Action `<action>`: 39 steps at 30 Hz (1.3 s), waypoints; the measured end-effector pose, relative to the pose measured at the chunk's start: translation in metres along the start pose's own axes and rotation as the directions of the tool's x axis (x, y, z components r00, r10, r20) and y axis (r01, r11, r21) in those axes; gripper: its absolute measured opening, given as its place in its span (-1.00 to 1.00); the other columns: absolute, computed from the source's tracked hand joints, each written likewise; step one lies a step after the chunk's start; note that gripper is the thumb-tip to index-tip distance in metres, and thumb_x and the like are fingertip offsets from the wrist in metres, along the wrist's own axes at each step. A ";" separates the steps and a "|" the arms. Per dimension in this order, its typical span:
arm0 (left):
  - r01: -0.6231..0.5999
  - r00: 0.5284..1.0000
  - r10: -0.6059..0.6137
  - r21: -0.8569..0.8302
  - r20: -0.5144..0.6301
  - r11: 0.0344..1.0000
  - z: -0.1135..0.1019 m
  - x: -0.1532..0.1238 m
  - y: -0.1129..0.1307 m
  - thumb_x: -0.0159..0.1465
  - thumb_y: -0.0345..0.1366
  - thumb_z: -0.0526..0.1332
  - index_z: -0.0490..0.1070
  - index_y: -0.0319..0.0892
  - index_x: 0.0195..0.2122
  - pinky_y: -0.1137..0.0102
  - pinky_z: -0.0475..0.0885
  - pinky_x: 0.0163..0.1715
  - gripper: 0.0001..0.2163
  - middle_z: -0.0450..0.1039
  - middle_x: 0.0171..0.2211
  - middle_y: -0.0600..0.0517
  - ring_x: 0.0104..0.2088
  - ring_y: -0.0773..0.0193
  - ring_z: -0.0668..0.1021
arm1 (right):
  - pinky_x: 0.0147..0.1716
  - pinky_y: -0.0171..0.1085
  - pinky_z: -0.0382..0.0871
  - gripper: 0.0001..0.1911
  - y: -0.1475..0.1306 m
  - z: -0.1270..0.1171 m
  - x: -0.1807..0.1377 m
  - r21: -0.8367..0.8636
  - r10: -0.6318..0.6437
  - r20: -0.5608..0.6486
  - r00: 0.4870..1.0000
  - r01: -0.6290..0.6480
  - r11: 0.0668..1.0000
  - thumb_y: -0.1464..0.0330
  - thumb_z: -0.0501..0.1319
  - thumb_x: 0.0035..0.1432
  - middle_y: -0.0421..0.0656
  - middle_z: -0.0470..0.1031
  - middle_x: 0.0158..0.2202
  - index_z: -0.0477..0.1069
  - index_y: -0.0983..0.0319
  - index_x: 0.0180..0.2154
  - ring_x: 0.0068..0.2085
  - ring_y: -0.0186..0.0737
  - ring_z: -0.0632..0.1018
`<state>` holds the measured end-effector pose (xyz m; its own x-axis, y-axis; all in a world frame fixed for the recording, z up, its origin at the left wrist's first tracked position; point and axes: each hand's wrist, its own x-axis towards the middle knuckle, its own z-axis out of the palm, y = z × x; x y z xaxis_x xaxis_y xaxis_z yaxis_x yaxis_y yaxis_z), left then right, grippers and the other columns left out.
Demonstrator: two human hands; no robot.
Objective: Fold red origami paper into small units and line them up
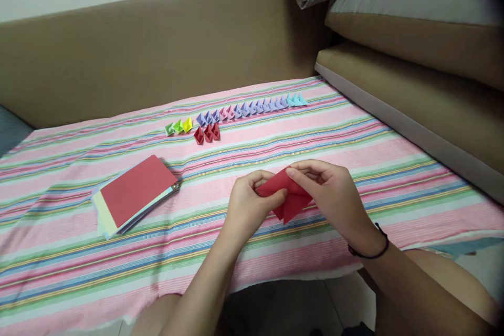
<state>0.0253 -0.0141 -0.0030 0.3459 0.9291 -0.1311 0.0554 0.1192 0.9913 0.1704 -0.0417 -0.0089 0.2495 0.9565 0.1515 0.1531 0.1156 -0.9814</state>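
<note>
A partly folded sheet of red paper (296, 202) is held between my two hands, just above the striped cloth near its front edge. My left hand (252, 202) pinches its left side, the thumb lying across the front face. With thumb and fingers, my right hand (328, 189) grips the upper right edge. Two pointed flaps hang down at the bottom of the paper. The fingers behind the sheet are partly hidden. Farther back stand three small folded red paper boats (207, 134).
A stack of coloured paper (137, 189), red on top, lies at the left on the striped cloth (59, 252). Behind are a row of several purple, pink and light blue paper boats (252, 108) and three green and yellow ones (179, 126). Cushions (413, 68) are piled at the right.
</note>
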 end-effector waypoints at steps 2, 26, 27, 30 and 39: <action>0.017 1.000 -0.017 0.001 0.007 1.000 -0.003 0.001 0.000 -0.02 -0.40 0.31 0.48 -0.24 -0.43 0.49 0.38 -0.56 -0.89 0.51 -0.54 0.04 -0.55 0.31 0.52 | -0.40 -0.28 0.47 -0.82 0.000 -0.001 0.001 -0.006 -0.003 -0.004 1.000 0.003 1.000 0.23 0.28 0.05 -0.16 0.58 -0.41 0.52 0.21 -0.40 -0.37 -0.19 0.57; 0.038 0.999 -0.037 -0.043 0.013 0.998 -0.019 0.007 0.007 -0.06 -0.28 0.41 0.49 -0.28 -0.36 0.49 0.43 -0.39 -0.74 0.56 -0.46 -0.01 -0.41 0.29 0.57 | -0.42 -0.31 0.44 -0.86 0.004 -0.008 0.006 0.001 -0.003 0.106 0.994 0.003 1.000 0.27 0.29 0.04 -0.16 0.58 -0.41 0.53 0.21 -0.39 -0.38 -0.23 0.57; 0.052 0.998 -0.051 -0.038 0.035 0.998 -0.015 0.007 0.004 -0.08 -0.30 0.42 0.49 -0.28 -0.38 0.52 0.41 -0.42 -0.74 0.55 -0.47 -0.01 -0.43 0.32 0.56 | -0.40 -0.31 0.44 -0.87 0.004 -0.007 0.005 -0.010 -0.024 0.130 0.991 0.025 1.000 0.29 0.28 0.05 -0.17 0.58 -0.41 0.53 0.21 -0.39 -0.37 -0.23 0.56; 0.077 0.996 -0.075 -0.051 0.045 0.996 -0.010 0.008 -0.002 -0.10 -0.32 0.43 0.50 -0.29 -0.41 0.53 0.40 -0.44 -0.77 0.55 -0.49 -0.02 -0.46 0.33 0.55 | -0.37 -0.31 0.43 -0.88 0.005 -0.005 0.004 -0.035 -0.046 0.168 0.985 0.053 0.998 0.30 0.27 0.07 -0.17 0.57 -0.41 0.52 0.21 -0.41 -0.36 -0.24 0.56; -0.015 0.987 -0.011 -0.158 -0.161 0.987 -0.009 0.007 -0.005 -0.04 -0.28 0.41 0.52 -0.29 -0.39 0.51 0.43 -0.45 -0.78 0.56 -0.51 -0.02 -0.47 0.32 0.56 | -0.32 -0.29 0.43 -0.58 0.011 -0.003 0.008 0.241 0.170 0.247 0.954 -0.230 0.943 0.29 0.41 -0.14 -0.14 0.56 -0.24 0.43 0.20 -0.17 -0.23 -0.18 0.56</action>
<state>0.0187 -0.0045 -0.0092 0.1900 0.9719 -0.1389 -0.0988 0.1597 0.9822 0.1774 -0.0333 -0.0175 0.0278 0.9983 -0.0510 -0.1440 -0.0465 -0.9885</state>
